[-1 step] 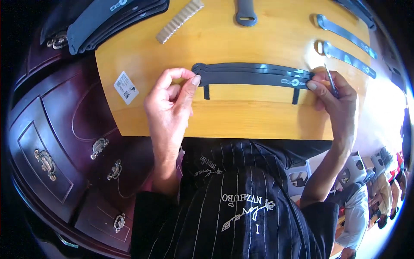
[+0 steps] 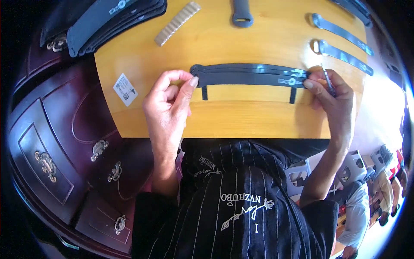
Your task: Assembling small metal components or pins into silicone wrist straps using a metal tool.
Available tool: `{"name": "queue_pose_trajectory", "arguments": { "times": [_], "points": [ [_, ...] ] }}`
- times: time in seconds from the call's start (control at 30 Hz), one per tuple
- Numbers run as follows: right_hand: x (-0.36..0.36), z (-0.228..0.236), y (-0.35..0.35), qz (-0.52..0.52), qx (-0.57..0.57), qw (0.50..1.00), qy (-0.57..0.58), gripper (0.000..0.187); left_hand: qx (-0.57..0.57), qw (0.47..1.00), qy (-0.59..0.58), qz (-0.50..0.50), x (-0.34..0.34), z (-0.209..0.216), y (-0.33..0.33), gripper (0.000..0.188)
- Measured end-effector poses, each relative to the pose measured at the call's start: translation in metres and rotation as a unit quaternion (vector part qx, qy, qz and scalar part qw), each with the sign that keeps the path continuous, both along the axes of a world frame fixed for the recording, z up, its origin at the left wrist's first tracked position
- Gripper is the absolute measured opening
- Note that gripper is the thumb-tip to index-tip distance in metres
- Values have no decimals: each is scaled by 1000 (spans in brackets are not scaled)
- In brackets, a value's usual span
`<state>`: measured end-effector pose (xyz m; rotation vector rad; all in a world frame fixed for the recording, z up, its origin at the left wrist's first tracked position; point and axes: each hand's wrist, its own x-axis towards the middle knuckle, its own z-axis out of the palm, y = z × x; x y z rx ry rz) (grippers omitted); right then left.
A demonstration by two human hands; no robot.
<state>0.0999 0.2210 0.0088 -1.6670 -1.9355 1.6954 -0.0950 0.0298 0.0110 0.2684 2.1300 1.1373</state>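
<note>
The bundle of dark grey strips (image 2: 241, 78) lies across the wooden table (image 2: 254, 121) in front of you, its layers stepped so that further edges show behind the nearest strip. Your left hand (image 2: 167, 103) pinches the rounded left end between thumb and forefinger; your right hand (image 2: 338, 93) clamps the right end under the thumb and also carries a slender tool (image 2: 328, 81), whose kind cannot be told. Gathering of the layers is judged to be done, since the strips follow one curve and both ends are gripped; their edges remain offset, so full alignment appears incomplete. The left black tab (image 2: 205, 93) and the right black tab (image 2: 293, 95) project flat below the bundle and are not folded over it; any fastening with them therefore counts as undone. The upper loose strap (image 2: 345, 33) and the lower loose strap (image 2: 347, 59) lie apart at the right, and the slotted strap (image 2: 242, 17) lies at the far side. The dark stack (image 2: 112, 26) at the far left is likewise separate from the bundle in your fingers
</note>
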Motion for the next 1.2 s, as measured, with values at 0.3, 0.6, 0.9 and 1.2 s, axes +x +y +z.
{"name": "queue_pose_trajectory", "arguments": {
  "times": [0.3,0.6,0.9,1.2],
  "points": [
    [-5,10,-24,73,203,975,47,20,60,850,463,-244,9,-8,-4,29],
    [-42,-6,-24,255,313,915,-15,31,-46,787,408,-460,22,-22,15,59],
    [-34,-13,-19,276,332,902,-4,35,-51,755,448,-477,23,-26,16,58],
    [21,-5,44,75,458,884,-52,22,81,807,446,-377,28,-9,15,55]
  ]
}}
